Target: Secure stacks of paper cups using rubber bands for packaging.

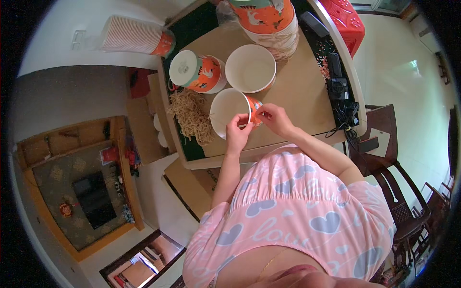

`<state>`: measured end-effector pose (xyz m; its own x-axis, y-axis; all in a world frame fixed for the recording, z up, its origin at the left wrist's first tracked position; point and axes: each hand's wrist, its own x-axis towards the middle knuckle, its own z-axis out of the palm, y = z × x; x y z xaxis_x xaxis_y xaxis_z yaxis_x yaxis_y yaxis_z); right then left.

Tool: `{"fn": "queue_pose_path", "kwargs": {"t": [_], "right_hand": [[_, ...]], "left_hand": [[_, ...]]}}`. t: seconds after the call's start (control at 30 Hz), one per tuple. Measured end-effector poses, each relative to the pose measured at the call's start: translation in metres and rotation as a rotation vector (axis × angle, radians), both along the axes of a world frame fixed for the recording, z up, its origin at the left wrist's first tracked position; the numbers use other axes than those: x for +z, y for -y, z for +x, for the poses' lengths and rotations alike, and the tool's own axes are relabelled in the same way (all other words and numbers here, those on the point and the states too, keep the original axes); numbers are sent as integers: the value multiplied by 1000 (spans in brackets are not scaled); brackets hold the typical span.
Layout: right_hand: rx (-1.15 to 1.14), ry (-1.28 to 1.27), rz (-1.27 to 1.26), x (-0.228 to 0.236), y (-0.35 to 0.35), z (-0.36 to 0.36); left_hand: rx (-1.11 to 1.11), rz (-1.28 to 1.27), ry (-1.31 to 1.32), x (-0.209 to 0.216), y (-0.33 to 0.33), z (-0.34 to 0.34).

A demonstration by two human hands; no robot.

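Observation:
A white-lined paper bucket (223, 113) with an orange printed outside lies tipped on the table, its mouth turned to the left. My left hand (238, 130) grips its near rim, thumb and fingers closed over the edge. At the bucket's orange side wall, my right hand (274, 119) is pinched; whatever sits between its fingertips is too small to make out. Just beyond stands another paper bucket (250, 68), open end up. An orange and green bucket (209, 74) lies to its left, base showing. Tan twine (189, 115) is heaped beside the held bucket.
A tall bucket stack (269, 21) with pale cords around it stands at the far edge. Nested cups (137, 37) in clear plastic lie far left. Black adapters and cables (338, 89) line the table's right edge. Beyond are a red stool (342, 24) and dark chair (384, 139).

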<state>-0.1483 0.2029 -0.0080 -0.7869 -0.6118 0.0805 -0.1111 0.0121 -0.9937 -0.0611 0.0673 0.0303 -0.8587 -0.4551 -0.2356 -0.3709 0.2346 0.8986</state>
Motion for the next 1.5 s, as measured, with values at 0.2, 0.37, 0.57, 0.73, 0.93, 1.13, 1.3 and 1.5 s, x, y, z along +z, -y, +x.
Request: {"fn": "queue_pose_path", "kwargs": {"t": [0.2, 0.37, 0.57, 0.73, 0.93, 1.13, 1.3, 1.5], "right_hand": [[0, -278, 35, -10, -3, -1], [-51, -158, 95, 2, -1, 1], [-7, -370, 45, -3, -2, -1], [-79, -352, 17, 9, -2, -1], [0, 274, 28, -8, -6, 10], [-39, 669, -232, 19, -17, -12], [7, 714, -104, 10, -33, -23], [28, 803, -165, -1, -40, -34]], "left_hand": [[-10, 2, -26, 2, -2, -1], [5, 65, -31, 3, 0, 0], [-18, -12, -31, 1, 0, 0], [5, 33, -72, -2, 1, 1], [10, 19, -12, 0, 4, 2], [70, 24, -67, 13, -6, 0], [46, -66, -95, -6, 3, 7], [36, -48, -32, 2, 3, 8]]}}
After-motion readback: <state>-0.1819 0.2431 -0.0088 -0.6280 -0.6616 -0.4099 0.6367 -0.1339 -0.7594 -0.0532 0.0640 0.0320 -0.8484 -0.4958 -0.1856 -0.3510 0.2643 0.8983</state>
